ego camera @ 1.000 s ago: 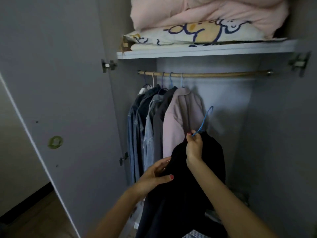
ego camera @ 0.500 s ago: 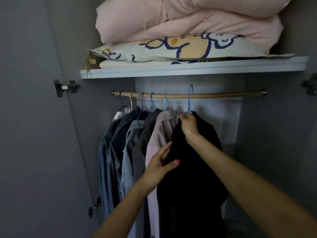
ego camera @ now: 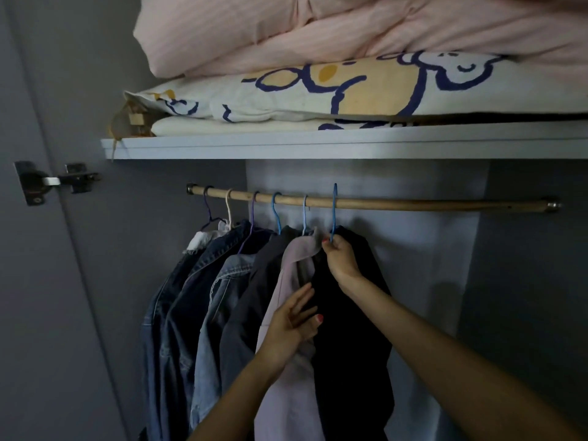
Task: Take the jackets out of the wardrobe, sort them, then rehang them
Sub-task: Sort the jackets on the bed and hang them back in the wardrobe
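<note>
The black jacket (ego camera: 350,313), lower down a second ago, is now hanging on the wooden rod (ego camera: 413,204) by its blue hanger (ego camera: 334,211). The right hand (ego camera: 339,256) is pinching that hanger under the rod. The left hand (ego camera: 291,329) is lying open, touching the pink jacket (ego camera: 286,377) beside the black one.

Inside a bedroom wardrobe at home — jackets (ego camera: 235,300) hang on hangers from a wooden rail (ego camera: 413,204), and folded pink bedding (ego camera: 350,30) and a patterned pillow (ego camera: 334,93) sit on the shelf (ego camera: 318,148) above.
</note>
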